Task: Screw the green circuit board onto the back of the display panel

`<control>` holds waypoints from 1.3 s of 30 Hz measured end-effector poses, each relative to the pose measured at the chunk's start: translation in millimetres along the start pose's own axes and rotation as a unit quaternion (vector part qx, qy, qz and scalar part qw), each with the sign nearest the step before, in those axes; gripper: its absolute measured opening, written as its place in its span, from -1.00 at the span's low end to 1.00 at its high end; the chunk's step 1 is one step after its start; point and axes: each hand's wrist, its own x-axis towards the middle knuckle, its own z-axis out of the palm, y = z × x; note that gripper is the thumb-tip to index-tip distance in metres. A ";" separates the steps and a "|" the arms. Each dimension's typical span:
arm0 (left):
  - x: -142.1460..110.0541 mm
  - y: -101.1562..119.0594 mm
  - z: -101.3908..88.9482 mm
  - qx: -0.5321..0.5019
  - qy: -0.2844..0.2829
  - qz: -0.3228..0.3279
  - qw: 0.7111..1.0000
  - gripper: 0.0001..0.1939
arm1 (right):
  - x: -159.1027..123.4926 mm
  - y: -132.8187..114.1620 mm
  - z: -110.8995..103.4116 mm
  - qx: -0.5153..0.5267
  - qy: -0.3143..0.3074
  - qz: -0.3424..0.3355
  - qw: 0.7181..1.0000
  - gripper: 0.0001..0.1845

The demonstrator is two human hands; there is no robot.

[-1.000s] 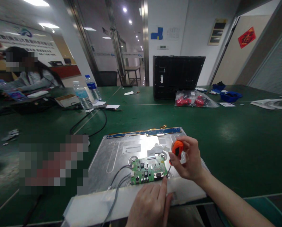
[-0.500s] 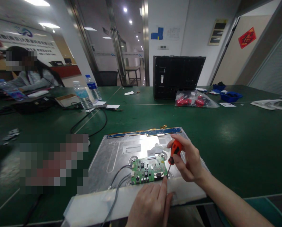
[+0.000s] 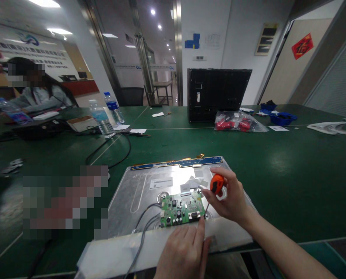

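Note:
My right hand is closed on the orange and black handle of a screwdriver. Its thin shaft slants down to the lower right corner of a green circuit board. That board lies on the back of a silver metal display panel. My left hand rests on the white lower strip of the panel, index finger stretched to the board's edge beside the screwdriver tip. Some left fingers are curled and partly hidden. Whether a screw sits under the tip is too small to make out.
Grey cables run from the board's left side over the panel's front edge. Beyond stand a black monitor housing, a plastic bag with red items and water bottles. A person sits at the far left.
My right hand's fingers and thumb have shifted around the screwdriver handle, which now tilts more toward me. Its tip stays at the board's corner, and my left hand holds its place.

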 end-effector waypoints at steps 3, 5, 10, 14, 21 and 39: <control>1.4 -0.4 -0.9 0.005 0.007 0.001 1.000 -0.62 | 1.1 0.4 -2.7 0.018 -0.023 -0.017 0.999 -0.60; 3.1 -0.2 -2.3 0.007 0.014 0.002 1.000 -0.62 | 1.3 0.9 -4.6 0.040 -0.037 -0.018 0.998 -0.58; 5.2 0.8 -3.9 0.010 0.013 0.003 1.000 -0.61 | -0.7 0.5 -5.3 0.041 -0.033 0.005 0.999 -0.52; 3.5 0.7 -3.7 0.010 0.003 0.003 1.000 -0.61 | -0.5 0.5 -1.4 0.027 -0.002 0.001 1.000 -0.51; 3.3 0.5 -4.1 0.004 0.005 0.005 1.000 -0.63 | 4.2 0.9 -1.0 0.016 0.004 -0.033 0.999 -0.63; 3.4 0.0 -3.6 0.001 0.005 0.000 1.000 -0.64 | 0.2 0.4 -1.4 -0.010 0.018 -0.023 1.000 -0.57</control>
